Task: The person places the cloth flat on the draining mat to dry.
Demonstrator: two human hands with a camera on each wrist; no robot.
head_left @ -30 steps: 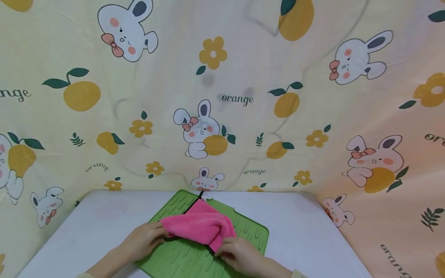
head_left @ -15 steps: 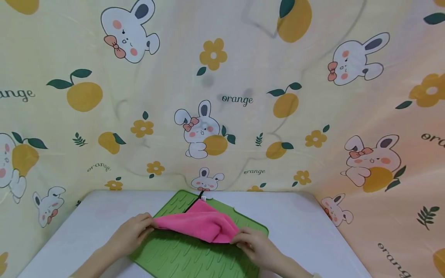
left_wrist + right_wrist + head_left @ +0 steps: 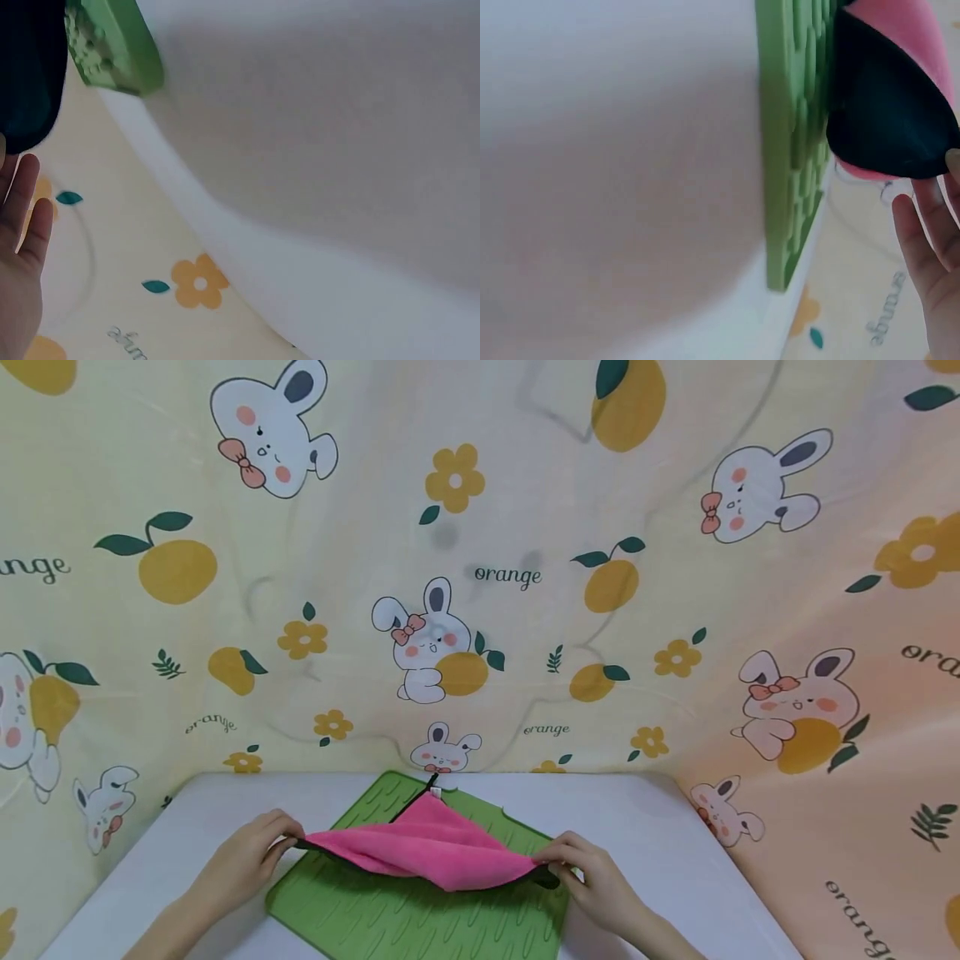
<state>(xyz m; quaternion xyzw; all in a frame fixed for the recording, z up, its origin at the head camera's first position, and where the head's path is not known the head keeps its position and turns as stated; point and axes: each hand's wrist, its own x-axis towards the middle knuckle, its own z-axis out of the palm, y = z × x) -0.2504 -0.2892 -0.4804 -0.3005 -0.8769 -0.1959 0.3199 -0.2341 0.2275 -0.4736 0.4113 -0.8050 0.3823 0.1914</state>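
A pink cloth (image 3: 442,852) with a dark underside and black edging stretches between both hands over a green ridged mat (image 3: 450,927). My left hand (image 3: 243,860) pinches its left corner, and my right hand (image 3: 596,881) pinches the right corner. The far corner, with a black loop and a small white tag, lies near the mat's back edge. In the left wrist view the dark side of the cloth (image 3: 30,75) hangs by the left fingers. The right wrist view shows the right thumb and fingers on the corner of the dark side (image 3: 892,112).
The mat lies on a white table (image 3: 637,818). Behind and beside the table hangs a cream curtain (image 3: 525,635) printed with rabbits, oranges and flowers.
Both hands have moved apart, left hand to the left and right hand to the right. The cloth between them has gone from bunched to stretched wide, and its near edge has risen off the mat.
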